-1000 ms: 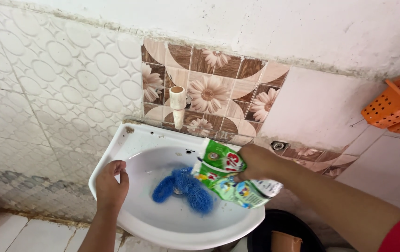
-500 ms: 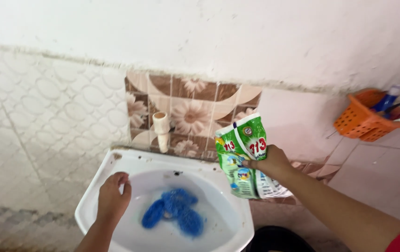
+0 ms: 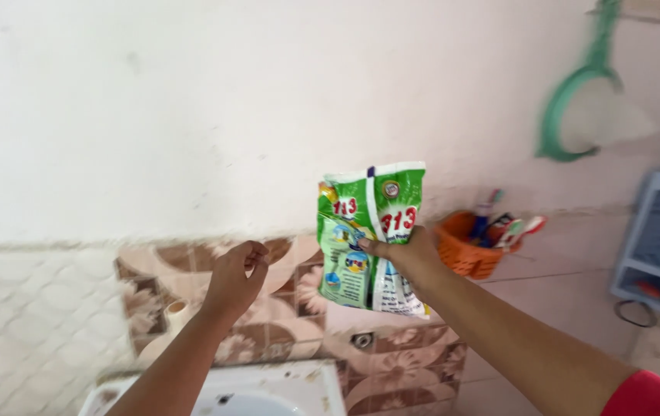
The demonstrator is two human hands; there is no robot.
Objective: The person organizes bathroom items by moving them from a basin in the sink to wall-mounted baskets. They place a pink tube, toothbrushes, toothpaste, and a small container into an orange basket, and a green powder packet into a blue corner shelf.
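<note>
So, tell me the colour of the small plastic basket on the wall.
Orange; the small plastic wall basket shows in the head view, beside the right hand.

Ahead of you an orange basket (image 3: 465, 250) of toothbrushes (image 3: 511, 227) hangs on the wall, a green-framed mirror (image 3: 588, 115) above, a pale blue rack (image 3: 657, 243) right, a white basin (image 3: 299, 389) below floral tiles (image 3: 411, 358).

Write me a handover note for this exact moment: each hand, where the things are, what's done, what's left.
Right hand: raised, gripping a green detergent packet in front of the wall.
Left hand: raised, fingers loosely curled, empty, in front of the flower-pattern tiles.
White washbasin: at the bottom edge; its bowl is mostly out of view.
Orange basket with toothbrushes hangs on the wall behind the right hand.
Done: packet is lifted clear of the basin.
Left: packet not yet put down; what is in the basin cannot be seen.
</note>
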